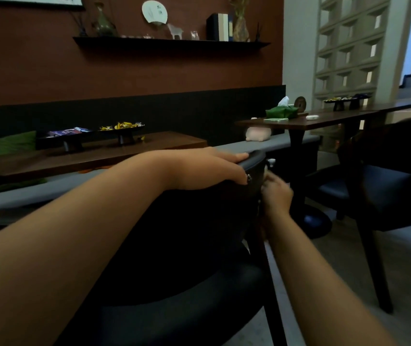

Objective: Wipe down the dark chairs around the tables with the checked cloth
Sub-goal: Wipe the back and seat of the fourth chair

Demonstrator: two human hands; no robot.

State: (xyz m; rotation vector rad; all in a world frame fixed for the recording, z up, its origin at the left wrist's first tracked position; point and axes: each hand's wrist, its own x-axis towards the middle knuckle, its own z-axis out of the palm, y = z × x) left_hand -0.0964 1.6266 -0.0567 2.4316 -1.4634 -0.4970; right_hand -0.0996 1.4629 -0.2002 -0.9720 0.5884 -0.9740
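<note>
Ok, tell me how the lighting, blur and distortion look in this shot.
Head view: dim room, near chair almost featureless black; daylight washes out the opening at far right; right hand is motion-blurred, so no cloth can be made out there; left hand on the chair back is sharper; wide-angle lens bends the edges.

Dark curved-back chair (194, 221) upright in the foreground, second dark chair (384, 181) well apart at right.
</note>
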